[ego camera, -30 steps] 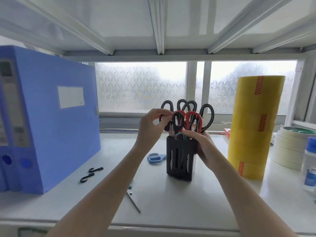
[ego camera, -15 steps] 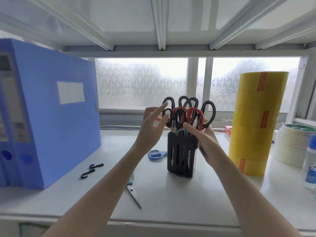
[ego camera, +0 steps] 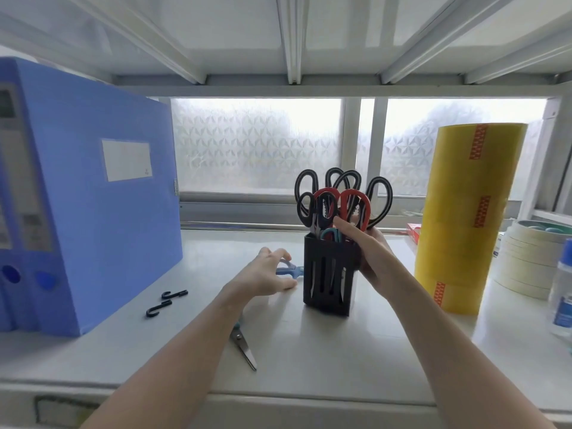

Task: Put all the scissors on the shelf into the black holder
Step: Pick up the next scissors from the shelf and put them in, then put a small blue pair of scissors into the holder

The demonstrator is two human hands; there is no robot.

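Note:
The black holder (ego camera: 328,275) stands mid-shelf, filled with several black- and red-handled scissors (ego camera: 340,201). My right hand (ego camera: 366,252) grips the holder's right side, thumb across its top rim. My left hand (ego camera: 267,274) is low on the shelf just left of the holder, fingers spread over the blue-handled scissors (ego camera: 292,270) and touching their handles. Another pair of scissors (ego camera: 243,345) lies near the front edge, its handles hidden under my left forearm.
A blue file box (ego camera: 86,212) fills the left. Two black hooks (ego camera: 167,300) lie beside it. A tall yellow tape stack (ego camera: 464,218), masking tape rolls (ego camera: 526,261) and a bottle (ego camera: 561,292) crowd the right. The upper shelf hangs low overhead.
My left hand let go of the scissor handles in the holder and dropped down-left onto the blue-handled scissors. My right hand stays on the holder.

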